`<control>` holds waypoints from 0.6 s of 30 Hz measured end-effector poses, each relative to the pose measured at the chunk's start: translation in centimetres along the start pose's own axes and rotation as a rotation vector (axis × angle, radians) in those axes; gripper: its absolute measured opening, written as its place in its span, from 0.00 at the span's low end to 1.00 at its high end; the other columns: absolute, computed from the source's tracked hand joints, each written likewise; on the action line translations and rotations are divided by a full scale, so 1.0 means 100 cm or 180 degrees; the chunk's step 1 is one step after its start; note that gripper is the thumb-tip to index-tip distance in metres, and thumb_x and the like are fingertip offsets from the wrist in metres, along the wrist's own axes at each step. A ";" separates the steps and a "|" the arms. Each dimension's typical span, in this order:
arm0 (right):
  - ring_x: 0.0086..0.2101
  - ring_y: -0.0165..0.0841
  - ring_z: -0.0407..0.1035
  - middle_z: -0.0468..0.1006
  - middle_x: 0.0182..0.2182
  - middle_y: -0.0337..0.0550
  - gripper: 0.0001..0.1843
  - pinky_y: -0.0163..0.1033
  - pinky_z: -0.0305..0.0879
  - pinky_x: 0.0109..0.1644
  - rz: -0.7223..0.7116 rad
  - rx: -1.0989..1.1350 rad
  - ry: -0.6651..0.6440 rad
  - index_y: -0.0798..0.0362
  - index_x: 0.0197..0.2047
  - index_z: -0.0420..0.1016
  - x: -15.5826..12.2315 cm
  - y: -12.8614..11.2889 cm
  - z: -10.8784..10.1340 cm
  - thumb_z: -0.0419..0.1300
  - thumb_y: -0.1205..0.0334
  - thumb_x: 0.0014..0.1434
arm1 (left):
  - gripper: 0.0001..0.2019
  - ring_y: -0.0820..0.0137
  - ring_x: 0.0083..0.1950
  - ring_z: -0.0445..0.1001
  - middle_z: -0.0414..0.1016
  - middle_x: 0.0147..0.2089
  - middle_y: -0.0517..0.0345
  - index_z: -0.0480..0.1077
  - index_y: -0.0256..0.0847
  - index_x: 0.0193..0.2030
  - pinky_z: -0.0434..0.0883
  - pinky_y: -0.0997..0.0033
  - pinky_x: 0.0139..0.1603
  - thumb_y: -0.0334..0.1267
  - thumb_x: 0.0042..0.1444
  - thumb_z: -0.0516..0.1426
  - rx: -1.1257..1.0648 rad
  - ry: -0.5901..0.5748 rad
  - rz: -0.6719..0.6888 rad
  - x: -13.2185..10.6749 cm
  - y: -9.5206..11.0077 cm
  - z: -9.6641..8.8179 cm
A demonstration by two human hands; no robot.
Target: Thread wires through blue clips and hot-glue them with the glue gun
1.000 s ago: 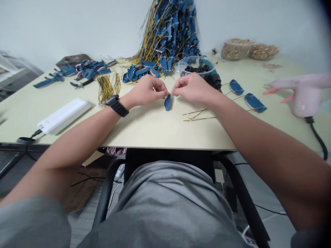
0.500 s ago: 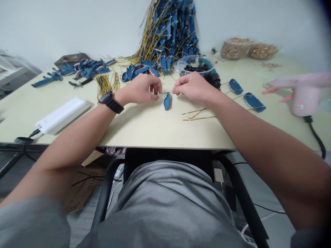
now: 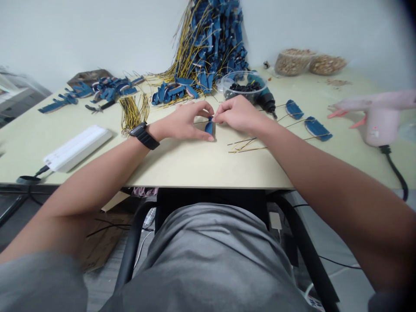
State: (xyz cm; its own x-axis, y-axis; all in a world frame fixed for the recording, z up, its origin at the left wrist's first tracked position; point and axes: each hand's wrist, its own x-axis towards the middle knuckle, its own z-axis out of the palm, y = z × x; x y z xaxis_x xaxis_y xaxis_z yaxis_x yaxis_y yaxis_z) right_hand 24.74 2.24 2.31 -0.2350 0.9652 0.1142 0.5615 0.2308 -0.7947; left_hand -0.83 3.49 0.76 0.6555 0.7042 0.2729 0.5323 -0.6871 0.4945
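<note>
A small curved blue piece (image 3: 209, 127) stands over the table between my two hands. My left hand (image 3: 186, 121), with a black watch on its wrist, frames the piece lengthwise, index finger at its far end and thumb at its near end. A thin wire (image 3: 199, 122) runs from under the left palm to the piece. My right hand (image 3: 235, 113) is closed in a pinch at the piece's right side, where the wire's end meets it; the fingers partly hide the tip.
Right of my hands lie two blue pieces (image 3: 317, 128) with wires and a pink glue gun (image 3: 378, 117). Behind are a clear tub of black parts (image 3: 245, 86), a drill (image 3: 268, 100) and a tall blue-and-yellow wired heap (image 3: 217, 43). Left sit cutters (image 3: 100, 106), yellow wires (image 3: 130, 113) and a white box (image 3: 78, 147).
My left hand has moved right and spread its thumb and index finger around the blue piece. The right hand has shifted slightly left, its fingertips now against the piece.
</note>
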 end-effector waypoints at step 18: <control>0.42 0.45 0.78 0.86 0.34 0.45 0.10 0.54 0.78 0.54 -0.0049 -0.0152 -0.0007 0.47 0.31 0.86 0.001 0.007 0.000 0.78 0.67 0.62 | 0.56 0.29 0.84 0.75 0.93 0.69 0.42 0.90 0.52 0.68 0.66 0.18 0.90 0.91 0.45 0.81 0.0150 0.0150 -0.0247 -0.005 -0.002 0.006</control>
State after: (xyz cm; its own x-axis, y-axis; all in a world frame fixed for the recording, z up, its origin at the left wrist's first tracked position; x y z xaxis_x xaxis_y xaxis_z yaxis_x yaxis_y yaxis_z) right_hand 25.12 2.54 1.79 -0.2457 0.9613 0.1249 0.5949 0.2513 -0.7635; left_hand -0.95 3.23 0.05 0.5860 0.7624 0.2743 0.6059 -0.6371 0.4764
